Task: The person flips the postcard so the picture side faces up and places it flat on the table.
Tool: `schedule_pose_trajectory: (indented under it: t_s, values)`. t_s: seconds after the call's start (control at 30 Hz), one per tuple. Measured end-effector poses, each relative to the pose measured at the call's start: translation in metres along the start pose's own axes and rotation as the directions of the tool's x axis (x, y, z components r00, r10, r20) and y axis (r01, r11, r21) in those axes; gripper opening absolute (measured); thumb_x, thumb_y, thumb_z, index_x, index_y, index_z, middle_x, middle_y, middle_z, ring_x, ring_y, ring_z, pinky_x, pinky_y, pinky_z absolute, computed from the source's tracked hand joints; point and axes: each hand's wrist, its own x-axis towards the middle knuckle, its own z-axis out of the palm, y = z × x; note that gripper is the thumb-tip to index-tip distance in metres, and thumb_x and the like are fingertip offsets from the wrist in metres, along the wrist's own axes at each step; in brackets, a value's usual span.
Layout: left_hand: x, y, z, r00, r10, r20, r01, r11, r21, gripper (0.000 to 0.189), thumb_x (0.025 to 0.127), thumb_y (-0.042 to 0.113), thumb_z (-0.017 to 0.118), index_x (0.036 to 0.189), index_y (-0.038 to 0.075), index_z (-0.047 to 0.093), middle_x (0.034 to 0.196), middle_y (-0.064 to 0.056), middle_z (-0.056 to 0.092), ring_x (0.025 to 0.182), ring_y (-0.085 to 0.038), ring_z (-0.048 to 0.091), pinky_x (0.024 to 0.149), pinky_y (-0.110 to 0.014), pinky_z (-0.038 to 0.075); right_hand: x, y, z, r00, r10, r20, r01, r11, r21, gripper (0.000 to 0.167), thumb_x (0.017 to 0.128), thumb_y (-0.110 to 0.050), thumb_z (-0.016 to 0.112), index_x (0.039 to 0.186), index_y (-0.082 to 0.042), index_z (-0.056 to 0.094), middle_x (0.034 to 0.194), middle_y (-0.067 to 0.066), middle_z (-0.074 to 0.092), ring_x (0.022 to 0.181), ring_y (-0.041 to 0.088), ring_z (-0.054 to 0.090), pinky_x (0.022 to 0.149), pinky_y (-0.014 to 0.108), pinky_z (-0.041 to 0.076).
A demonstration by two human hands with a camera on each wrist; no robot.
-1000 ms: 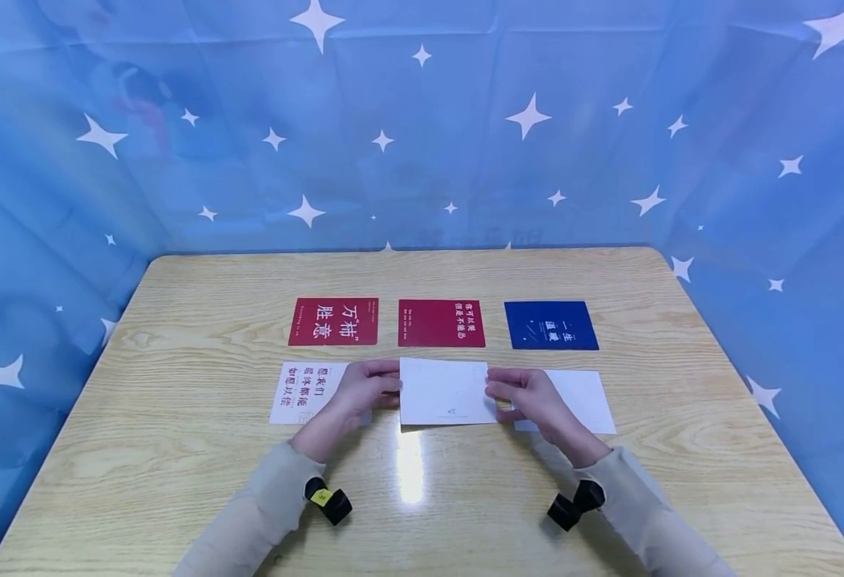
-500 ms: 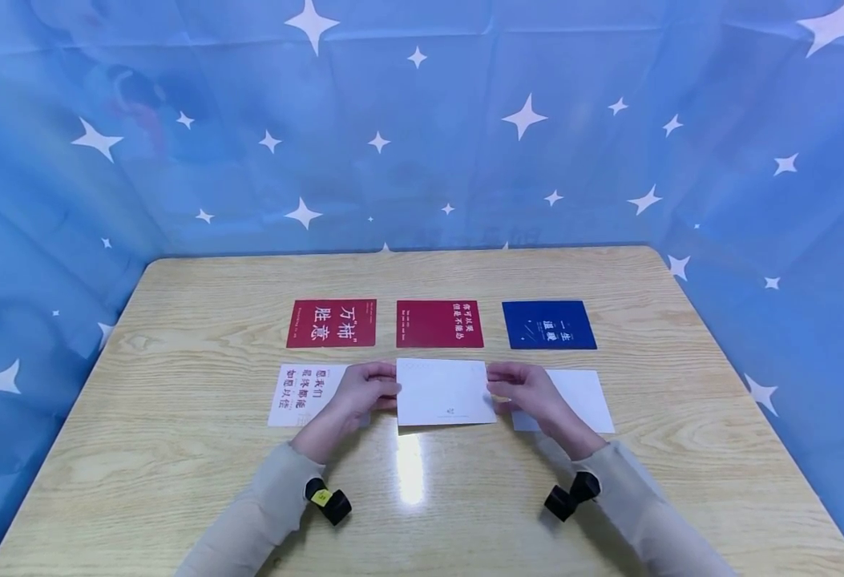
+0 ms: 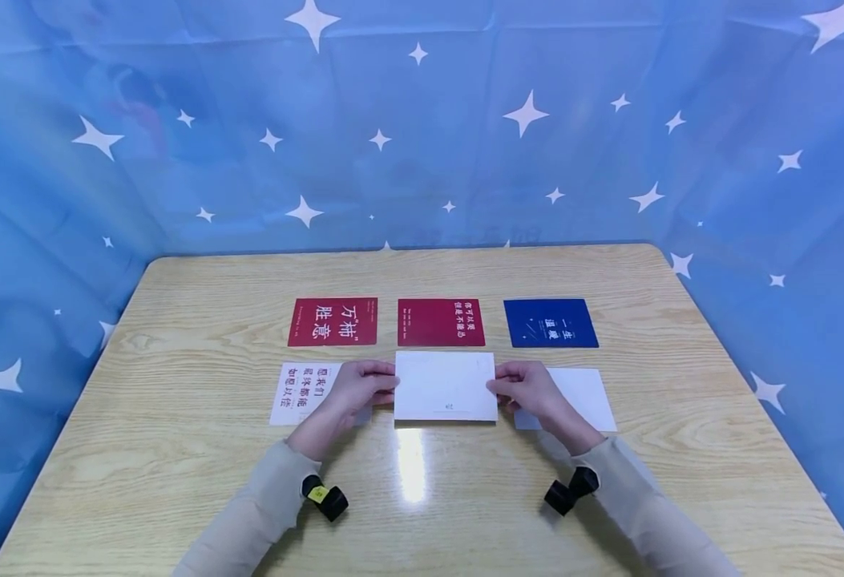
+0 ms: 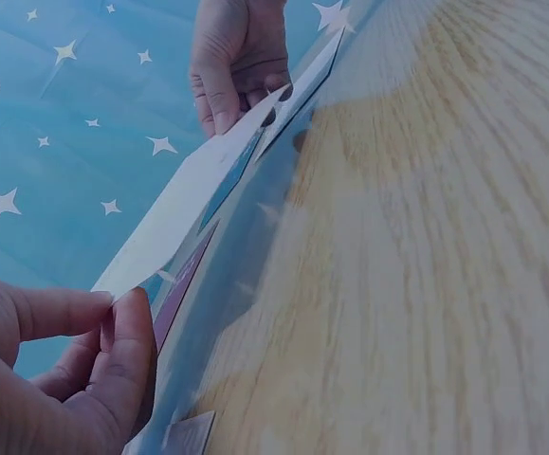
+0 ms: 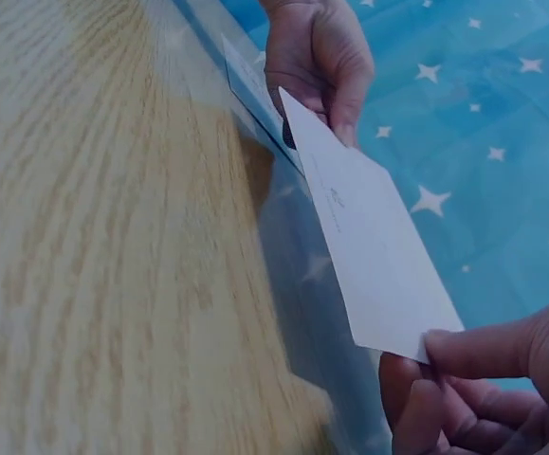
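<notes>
A white card (image 3: pixel 445 386) with a small printed mark near its lower edge is held between both hands, lifted off the table, its shadow falling below it. My left hand (image 3: pixel 360 391) pinches its left edge between thumb and fingers. On the opposite edge, my right hand (image 3: pixel 532 391) has the same kind of thumb-and-finger pinch, seen closely in the right wrist view. Under my left hand lies a white card with red characters (image 3: pixel 297 394), partly covered. Beside my right hand lies a plain white card (image 3: pixel 586 398), also partly covered.
Along the back of the wooden table (image 3: pixel 176 465) lie a red card with large characters (image 3: pixel 333 322), another red card (image 3: pixel 432 322) and a blue card (image 3: pixel 551 323). A blue curtain with white stars (image 3: pixel 422 144) hangs behind the table.
The held white card has risen a little toward the camera and straightened. My right fingers, looser at its edge a second ago, now pinch it. The other cards have stayed put.
</notes>
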Motion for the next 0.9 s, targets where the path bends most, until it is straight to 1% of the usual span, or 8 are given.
schedule_pose_trajectory:
  t_s: [0.2, 0.5, 0.7, 0.9]
  values:
    - [0.0018, -0.0021, -0.0001, 1.000, -0.002, 0.005, 0.002, 1.000, 0.004, 0.020, 0.082, -0.007, 0.062, 0.103, -0.010, 0.061, 0.085, -0.010, 0.060, 0.064, -0.012, 0.061, 0.065, -0.026, 0.056, -0.0006, -0.0032, -0.0018, 1.000, -0.015, 0.016, 0.015, 1.000, 0.001, 0.013, 0.088, -0.004, 0.062, 0.092, 0.008, 0.062, 0.065, 0.003, 0.059, 0.060, 0.013, 0.054, 0.050, 0.025, 0.048]
    - [0.0045, -0.0014, -0.0021, 1.000, -0.005, 0.023, 0.005, 1.000, 0.001, 0.022, 0.083, -0.006, 0.062, 0.105, -0.010, 0.060, 0.086, -0.011, 0.060, 0.064, -0.013, 0.060, 0.065, -0.026, 0.056, -0.0002, -0.0046, -0.0041, 0.998, -0.051, 0.039, 0.051, 0.999, -0.002, 0.016, 0.087, -0.003, 0.061, 0.096, 0.011, 0.061, 0.066, 0.002, 0.059, 0.061, 0.012, 0.054, 0.050, 0.025, 0.048]
    - [0.0054, -0.0009, -0.0037, 1.000, 0.002, 0.029, -0.001, 1.000, -0.019, 0.023, 0.084, -0.006, 0.061, 0.106, -0.010, 0.059, 0.087, -0.011, 0.059, 0.066, -0.013, 0.060, 0.065, -0.026, 0.055, 0.0007, -0.0052, -0.0053, 0.998, -0.042, 0.049, 0.041, 0.999, 0.015, 0.020, 0.087, -0.001, 0.061, 0.102, 0.012, 0.059, 0.070, 0.002, 0.060, 0.063, 0.012, 0.055, 0.052, 0.024, 0.049]
    - [0.0036, 0.0005, -0.0047, 1.000, 0.005, 0.026, -0.004, 1.000, -0.026, 0.024, 0.083, -0.007, 0.061, 0.106, -0.011, 0.059, 0.086, -0.010, 0.060, 0.065, -0.013, 0.060, 0.065, -0.025, 0.055, 0.0006, -0.0066, -0.0058, 0.999, -0.024, 0.041, 0.023, 1.000, 0.021, 0.019, 0.086, -0.003, 0.063, 0.100, 0.010, 0.060, 0.071, 0.002, 0.062, 0.065, 0.013, 0.056, 0.053, 0.025, 0.050]
